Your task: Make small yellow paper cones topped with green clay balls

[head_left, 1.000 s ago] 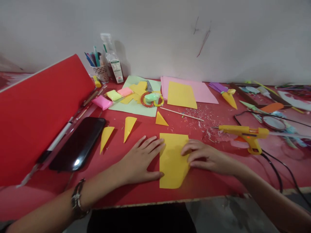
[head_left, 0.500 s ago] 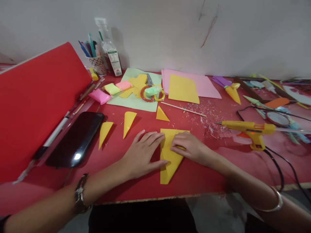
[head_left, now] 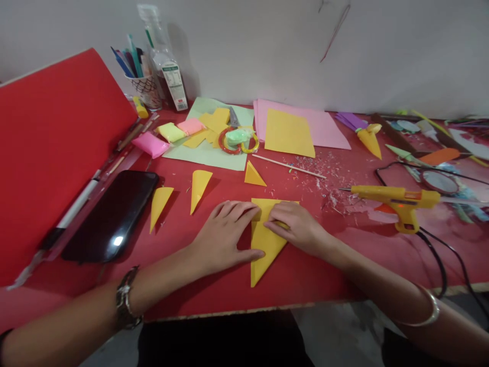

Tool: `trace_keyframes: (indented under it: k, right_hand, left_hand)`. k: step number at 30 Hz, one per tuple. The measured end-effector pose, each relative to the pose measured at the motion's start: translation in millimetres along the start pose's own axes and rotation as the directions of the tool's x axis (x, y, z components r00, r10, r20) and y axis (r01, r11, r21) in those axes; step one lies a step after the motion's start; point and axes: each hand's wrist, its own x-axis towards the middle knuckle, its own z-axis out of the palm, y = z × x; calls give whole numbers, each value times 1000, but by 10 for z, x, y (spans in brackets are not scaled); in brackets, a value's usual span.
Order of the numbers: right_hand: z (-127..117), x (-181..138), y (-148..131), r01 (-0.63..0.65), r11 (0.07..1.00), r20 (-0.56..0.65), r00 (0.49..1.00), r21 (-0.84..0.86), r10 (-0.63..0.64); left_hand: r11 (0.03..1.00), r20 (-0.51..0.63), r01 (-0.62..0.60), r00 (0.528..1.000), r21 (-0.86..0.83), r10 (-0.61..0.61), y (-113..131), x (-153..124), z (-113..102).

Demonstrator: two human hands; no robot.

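A folded sheet of yellow paper (head_left: 263, 244) lies near the table's front edge, tapering to a point toward me. My left hand (head_left: 225, 235) rests along its left side, fingers stretched and thumb apart, with fingertips and thumb touching the paper. My right hand (head_left: 296, 227) has its fingers curled over the folded right flap, which they partly hide. Beyond the hands are a small folded yellow triangle (head_left: 253, 174) and two curved yellow paper pieces, one cone-like piece (head_left: 200, 189) and another piece (head_left: 160, 206) beside the black phone (head_left: 110, 214).
To the right lies a yellow glue gun (head_left: 401, 199) with its cord. A wooden stick (head_left: 288, 166) and paper shreds are behind my right hand. Scissors (head_left: 228, 145), coloured packets, and pink sheets (head_left: 332, 133) lie farther back. A bottle (head_left: 171, 81) and pen cup (head_left: 145, 92) stand by the wall.
The yellow paper's near end has narrowed from a blunt edge to a point as the flap folded over. My right hand has shifted slightly left. The camera view has tilted a little.
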Motion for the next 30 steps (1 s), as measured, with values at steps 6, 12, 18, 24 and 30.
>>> trace_keyframes:
  k: [6,12,18,24,30]
  right_hand:
    - [18,0,-13,-22,999,-2,1000,-30,22]
    - [21,1,-9,-37,998,19,999,-50,38]
    - [31,3,-5,-63,995,40,997,-71,66]
    - [35,6,-22,-63,995,12,998,-83,64]
    - [35,7,-27,-76,995,12,997,-67,77]
  left_hand:
    - [1000,4,-3,1000,-14,3,-16,-6,8]
    - [1000,3,-7,1000,-7,7,-17,-10,9]
    - [1000,8,0,1000,-2,0,-14,-19,12]
    - [1000,19,0,1000,12,0,-17,-31,23]
    - [1000,16,4,1000,4,-4,-11,-45,36]
